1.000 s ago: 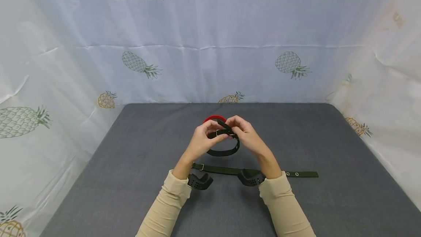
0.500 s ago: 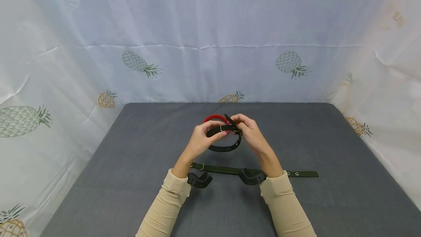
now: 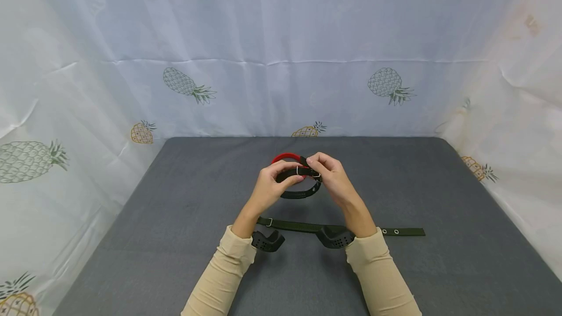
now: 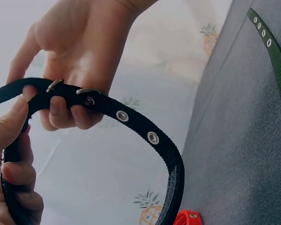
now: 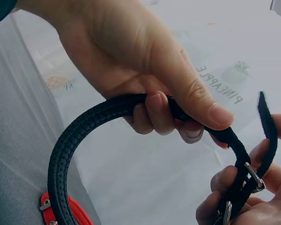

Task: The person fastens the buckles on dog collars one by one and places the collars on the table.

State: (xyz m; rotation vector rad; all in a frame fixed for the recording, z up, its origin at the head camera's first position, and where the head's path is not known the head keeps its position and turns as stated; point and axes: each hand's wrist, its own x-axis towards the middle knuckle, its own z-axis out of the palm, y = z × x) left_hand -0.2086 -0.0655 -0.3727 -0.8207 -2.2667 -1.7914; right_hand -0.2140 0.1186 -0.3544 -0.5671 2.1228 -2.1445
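A black collar (image 3: 298,194) is bent into a ring and held up by both hands. My left hand (image 3: 270,184) grips the band left of the metal fittings, thumb on the near side. My right hand (image 3: 332,178) pinches the collar near its metal buckle (image 4: 88,91) and touches the loose strap end. That strap tail (image 5: 268,129) sticks up past a second metal loop (image 4: 55,84); whether it runs through that loop I cannot tell. Metal eyelets (image 4: 122,116) line the band beyond the buckle. The right fingertips partly hide the fittings in the head view.
A red collar (image 3: 286,155) lies on the grey table (image 3: 197,238) behind the hands. Nearer, a green strap (image 3: 294,226) with eyelets and metal fittings is stretched out beneath the wrists. White pineapple-print curtains (image 3: 268,96) surround the table.
The right hand has shifted slightly right with the buckle. The strap tail swung upright, then came down against the right fingertips. The left hand keeps its grip; the ring has risen a little.
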